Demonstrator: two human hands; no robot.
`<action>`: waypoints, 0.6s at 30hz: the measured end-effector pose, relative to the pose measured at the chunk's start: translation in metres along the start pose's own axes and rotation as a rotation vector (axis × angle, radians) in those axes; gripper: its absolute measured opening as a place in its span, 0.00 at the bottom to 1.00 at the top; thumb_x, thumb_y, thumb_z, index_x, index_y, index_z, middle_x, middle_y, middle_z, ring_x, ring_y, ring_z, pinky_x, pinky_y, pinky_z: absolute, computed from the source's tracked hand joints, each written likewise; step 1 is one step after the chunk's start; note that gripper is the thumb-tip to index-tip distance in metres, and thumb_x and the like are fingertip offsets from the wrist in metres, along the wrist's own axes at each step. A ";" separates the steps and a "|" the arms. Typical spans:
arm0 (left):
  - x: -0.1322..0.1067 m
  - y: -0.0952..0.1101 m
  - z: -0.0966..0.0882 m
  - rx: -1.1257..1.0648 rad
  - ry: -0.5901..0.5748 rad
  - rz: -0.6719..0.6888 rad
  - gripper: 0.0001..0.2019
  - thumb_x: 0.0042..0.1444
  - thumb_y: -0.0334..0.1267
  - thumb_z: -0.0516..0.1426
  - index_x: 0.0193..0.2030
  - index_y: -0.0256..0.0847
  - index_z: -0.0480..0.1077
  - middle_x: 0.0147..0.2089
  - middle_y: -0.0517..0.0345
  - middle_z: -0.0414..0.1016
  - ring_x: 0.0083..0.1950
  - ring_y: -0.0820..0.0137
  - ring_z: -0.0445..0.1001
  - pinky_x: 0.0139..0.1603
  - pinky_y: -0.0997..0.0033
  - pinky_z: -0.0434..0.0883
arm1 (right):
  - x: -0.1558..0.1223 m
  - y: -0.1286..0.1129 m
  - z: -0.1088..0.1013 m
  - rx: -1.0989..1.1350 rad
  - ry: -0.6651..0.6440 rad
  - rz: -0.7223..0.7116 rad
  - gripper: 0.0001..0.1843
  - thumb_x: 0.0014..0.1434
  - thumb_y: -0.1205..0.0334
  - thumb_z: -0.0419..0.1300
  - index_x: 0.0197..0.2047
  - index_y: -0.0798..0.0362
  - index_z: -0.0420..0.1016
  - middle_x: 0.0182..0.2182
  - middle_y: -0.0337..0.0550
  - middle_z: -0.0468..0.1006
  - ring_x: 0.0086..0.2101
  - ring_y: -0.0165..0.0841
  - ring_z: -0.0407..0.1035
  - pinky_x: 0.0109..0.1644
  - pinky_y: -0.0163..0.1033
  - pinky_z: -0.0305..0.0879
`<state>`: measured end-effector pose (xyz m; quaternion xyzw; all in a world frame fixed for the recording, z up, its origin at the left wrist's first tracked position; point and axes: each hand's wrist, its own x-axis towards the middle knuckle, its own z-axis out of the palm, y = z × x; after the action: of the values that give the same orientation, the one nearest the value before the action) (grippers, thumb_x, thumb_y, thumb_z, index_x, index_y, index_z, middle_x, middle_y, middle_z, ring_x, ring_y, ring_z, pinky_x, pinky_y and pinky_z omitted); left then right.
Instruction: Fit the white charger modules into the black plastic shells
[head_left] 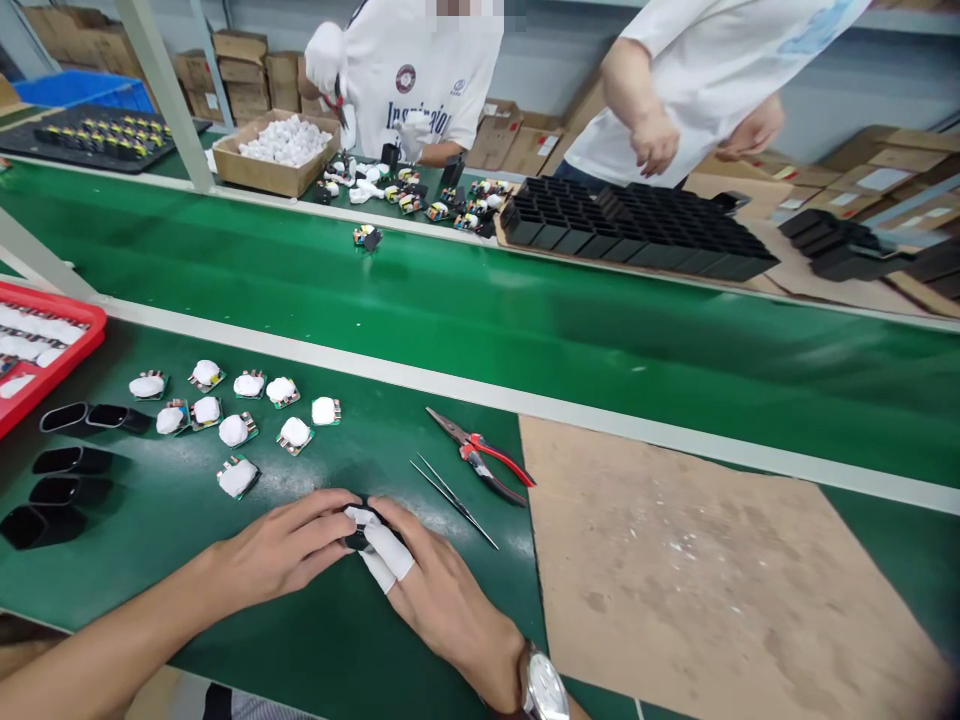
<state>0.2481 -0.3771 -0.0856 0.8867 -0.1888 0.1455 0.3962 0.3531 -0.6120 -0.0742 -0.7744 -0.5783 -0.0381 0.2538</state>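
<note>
Between my two hands is a black plastic housing (355,538) with something white inside its opening. My left hand (289,550) grips it from the left, fingers closed along its side. From the right, my right hand (424,575) is closed on it too, with white finger covers on some fingers pressed at the opening; a watch is on that wrist. Beyond my left hand lie several small circuit boards (238,478) topped with white material. Tweezers (456,503) and red-and-black long-nose pliers (480,455) rest to the right of my hands.
Several empty black housings (71,490) lie at the left, below a red tray (94,325). A cardboard sheet (720,570) covers the right side. Across the green conveyor belt (450,310), which carries one board (367,237), two people stand near packed black housings (637,230) and a white-filled box (300,180).
</note>
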 end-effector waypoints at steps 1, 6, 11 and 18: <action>0.001 -0.001 0.000 -0.019 0.002 -0.022 0.21 0.70 0.28 0.59 0.66 0.43 0.65 0.66 0.40 0.72 0.61 0.61 0.80 0.61 0.64 0.80 | 0.000 0.001 0.000 0.003 -0.013 0.004 0.27 0.73 0.71 0.49 0.74 0.57 0.56 0.63 0.60 0.75 0.56 0.46 0.78 0.54 0.49 0.82; 0.005 -0.002 -0.002 -0.132 0.034 -0.137 0.23 0.68 0.35 0.63 0.66 0.47 0.64 0.64 0.44 0.74 0.63 0.59 0.79 0.59 0.62 0.81 | 0.008 -0.002 -0.003 0.090 0.005 0.091 0.26 0.75 0.65 0.52 0.73 0.55 0.56 0.67 0.57 0.72 0.60 0.42 0.75 0.60 0.48 0.79; 0.013 0.014 -0.017 -0.080 0.150 -0.268 0.11 0.69 0.36 0.62 0.55 0.49 0.69 0.52 0.54 0.80 0.52 0.65 0.82 0.54 0.67 0.80 | 0.004 0.008 -0.021 -0.182 -0.041 0.060 0.29 0.72 0.63 0.57 0.73 0.60 0.58 0.66 0.61 0.72 0.60 0.52 0.73 0.60 0.58 0.78; 0.089 -0.014 -0.094 0.362 0.141 -0.222 0.22 0.70 0.40 0.56 0.69 0.47 0.66 0.57 0.50 0.75 0.55 0.61 0.78 0.57 0.61 0.78 | -0.020 0.063 -0.039 -0.392 -0.027 0.138 0.24 0.57 0.83 0.49 0.47 0.56 0.78 0.45 0.52 0.80 0.45 0.43 0.79 0.50 0.46 0.81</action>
<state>0.3232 -0.3169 0.0020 0.9463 -0.0323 0.1942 0.2563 0.4131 -0.6589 -0.0690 -0.8472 -0.5086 -0.1223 0.0924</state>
